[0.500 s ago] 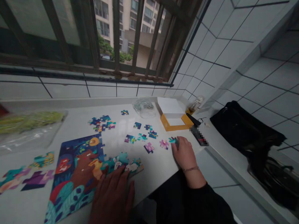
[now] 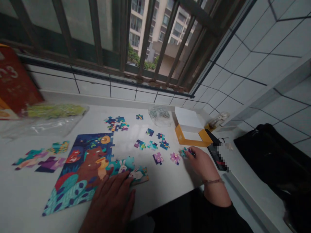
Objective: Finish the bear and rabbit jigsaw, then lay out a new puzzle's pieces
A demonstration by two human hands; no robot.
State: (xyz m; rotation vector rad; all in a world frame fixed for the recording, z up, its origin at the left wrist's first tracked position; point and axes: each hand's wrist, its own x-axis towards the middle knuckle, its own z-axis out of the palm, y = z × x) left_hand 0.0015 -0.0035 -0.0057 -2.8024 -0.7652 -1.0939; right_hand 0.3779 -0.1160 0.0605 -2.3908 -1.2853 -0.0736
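Note:
My left hand [image 2: 113,194] lies flat, its fingertips resting on the lower edge of a partly joined jigsaw puzzle [image 2: 93,155] that shows a bear, a fox and rabbits. Over to the right, my right hand [image 2: 202,163] has its thumb and fingers closed around a dark puzzle piece [image 2: 192,151], mostly hidden by the fingertips. A teal puzzle piece [image 2: 183,152] touches or nearly touches those fingers. Close by on the white worktop [image 2: 165,181] are a pink puzzle piece [image 2: 175,158] and a purple one [image 2: 158,158].
Loose pieces [image 2: 116,124] lie beyond the puzzle, joined ones [image 2: 52,163] left of it. An open yellow box [image 2: 191,139], a clear plastic bag [image 2: 160,116] and a bag with yellow-green contents [image 2: 55,111] stand near the wall. A black bag [image 2: 272,155] is at right.
The view has swung left, bringing a red box into sight. My right hand now pinches a dark piece by the teal one. My left hand stays on the puzzle.

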